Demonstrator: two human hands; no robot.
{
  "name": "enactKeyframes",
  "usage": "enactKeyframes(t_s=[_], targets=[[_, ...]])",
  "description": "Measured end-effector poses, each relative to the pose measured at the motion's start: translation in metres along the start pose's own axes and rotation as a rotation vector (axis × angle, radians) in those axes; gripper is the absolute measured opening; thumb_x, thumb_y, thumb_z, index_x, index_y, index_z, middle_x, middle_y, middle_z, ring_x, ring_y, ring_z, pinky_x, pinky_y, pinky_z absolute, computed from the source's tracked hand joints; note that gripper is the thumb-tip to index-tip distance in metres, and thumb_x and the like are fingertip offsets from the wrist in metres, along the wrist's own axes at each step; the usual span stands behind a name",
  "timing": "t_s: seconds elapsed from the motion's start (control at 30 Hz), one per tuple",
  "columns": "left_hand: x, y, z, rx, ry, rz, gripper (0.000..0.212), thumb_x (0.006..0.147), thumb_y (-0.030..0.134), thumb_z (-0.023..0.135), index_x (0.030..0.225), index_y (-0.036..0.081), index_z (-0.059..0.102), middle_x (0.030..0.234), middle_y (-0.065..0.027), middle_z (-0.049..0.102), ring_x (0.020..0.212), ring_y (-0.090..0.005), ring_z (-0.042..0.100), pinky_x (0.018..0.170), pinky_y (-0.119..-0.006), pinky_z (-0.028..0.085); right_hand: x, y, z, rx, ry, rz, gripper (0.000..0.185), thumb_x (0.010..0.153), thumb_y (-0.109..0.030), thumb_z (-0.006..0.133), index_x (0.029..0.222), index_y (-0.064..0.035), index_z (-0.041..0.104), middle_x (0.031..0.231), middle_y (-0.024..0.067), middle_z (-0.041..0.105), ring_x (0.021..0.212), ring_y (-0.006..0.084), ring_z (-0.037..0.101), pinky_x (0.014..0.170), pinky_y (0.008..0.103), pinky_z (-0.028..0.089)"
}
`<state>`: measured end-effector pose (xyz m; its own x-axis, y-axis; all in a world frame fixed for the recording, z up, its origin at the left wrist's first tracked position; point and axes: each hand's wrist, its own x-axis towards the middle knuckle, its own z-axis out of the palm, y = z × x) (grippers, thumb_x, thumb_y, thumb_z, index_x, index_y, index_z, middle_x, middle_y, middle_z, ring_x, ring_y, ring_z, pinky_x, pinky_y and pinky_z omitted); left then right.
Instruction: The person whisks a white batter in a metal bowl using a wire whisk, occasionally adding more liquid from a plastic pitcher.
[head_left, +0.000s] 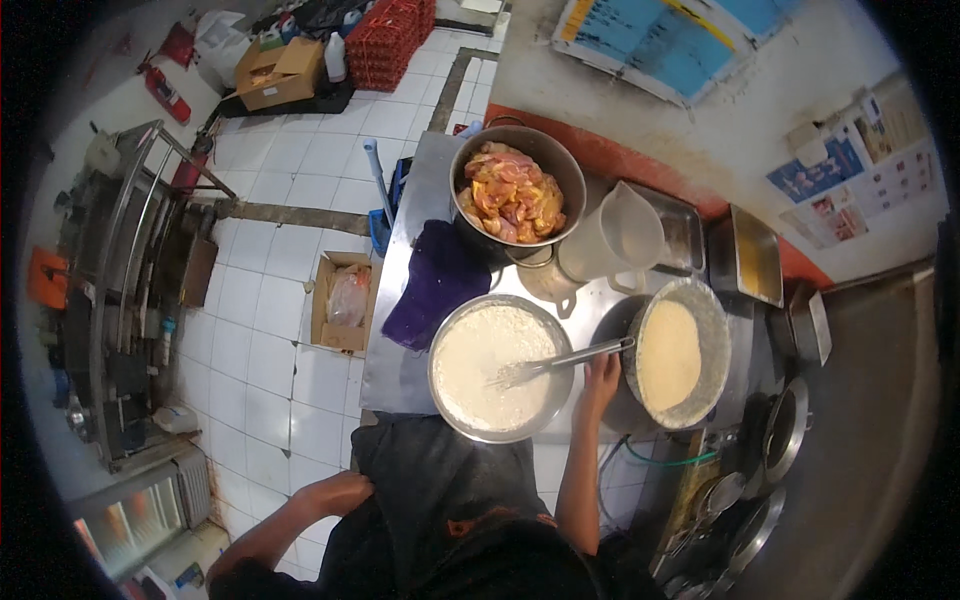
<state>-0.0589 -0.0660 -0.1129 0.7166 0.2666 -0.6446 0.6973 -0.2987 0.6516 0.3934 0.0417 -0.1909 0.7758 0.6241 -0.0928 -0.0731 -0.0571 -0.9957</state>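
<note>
On the steel table before me stands a metal bowl (564, 315) of pale, lumpy batter (480, 352). A wire whisk (555, 363) slants across its right side, its wires in the batter and its handle pointing right. My right hand (602, 379) is at the whisk's handle, just beneath it; whether the fingers close on it is hard to see. Low at the left, my left hand (346, 491) rests against my dark apron (442, 465), its fingers hidden. Right of the bowl a metal basin (720, 352) holds yellowish powder (669, 352). Behind stands a pot (574, 172) of raw meat pieces (514, 195).
A dark purple cloth (442, 285) lies left of the bowl. A translucent plastic jug (611, 236) and metal trays (757, 255) stand along the wall side. An open cardboard box (319, 300) sits on the tiled floor, with a metal shelf (101, 300) farther left.
</note>
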Motion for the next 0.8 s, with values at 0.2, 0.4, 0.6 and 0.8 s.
enactKeyframes(t_s=[0.2, 0.4, 0.6, 0.8], targets=[[-0.006, -0.009, -0.012, -0.373, 0.027, 0.028, 0.015, 0.077, -0.002, 0.058, 0.092, -0.003, 0.061, 0.097, -0.0233, 0.064, 0.094, -0.0370, 0.062, 0.075, -0.040, 0.052, 0.003, -0.004, 0.038, 0.355, -0.360, 0.208, 0.027, 0.089, -0.031, 0.064, 0.080, -0.0159, 0.043, 0.056, -0.0048, 0.039, 0.044, 0.0086, 0.038, 0.043, 0.0258, 0.036], [-0.005, 0.002, -0.004, -0.293, 0.109, 0.138, 0.014, 0.080, -0.003, 0.054, 0.093, -0.005, 0.058, 0.101, -0.0249, 0.062, 0.097, -0.0375, 0.061, 0.078, -0.041, 0.051, -0.001, -0.042, 0.040, 0.306, -0.125, -0.002, 0.033, 0.089, -0.029, 0.061, 0.068, -0.0163, 0.040, 0.048, -0.0065, 0.029, 0.037, 0.0076, 0.027, 0.036, 0.0259, 0.025], [0.000, -0.013, 0.006, -0.306, -0.068, -0.016, 0.034, 0.093, 0.017, 0.041, 0.117, -0.004, 0.053, 0.111, -0.0214, 0.061, 0.102, -0.0305, 0.060, 0.087, -0.037, 0.045, 0.015, -0.025, 0.049, 0.489, -0.141, 0.143, 0.021, 0.091, -0.024, 0.056, 0.074, -0.0163, 0.048, 0.051, -0.0052, 0.032, 0.041, 0.0074, 0.031, 0.037, 0.0246, 0.026], [-0.010, -0.022, 0.014, -0.383, 0.083, 0.107, 0.034, 0.094, 0.019, 0.041, 0.119, -0.003, 0.052, 0.112, -0.0219, 0.060, 0.102, -0.0319, 0.059, 0.088, -0.039, 0.045, 0.000, -0.016, 0.050, 0.504, -0.140, 0.104, 0.026, 0.093, -0.022, 0.052, 0.070, -0.0159, 0.041, 0.052, -0.0054, 0.033, 0.041, 0.0071, 0.031, 0.036, 0.0245, 0.025]])
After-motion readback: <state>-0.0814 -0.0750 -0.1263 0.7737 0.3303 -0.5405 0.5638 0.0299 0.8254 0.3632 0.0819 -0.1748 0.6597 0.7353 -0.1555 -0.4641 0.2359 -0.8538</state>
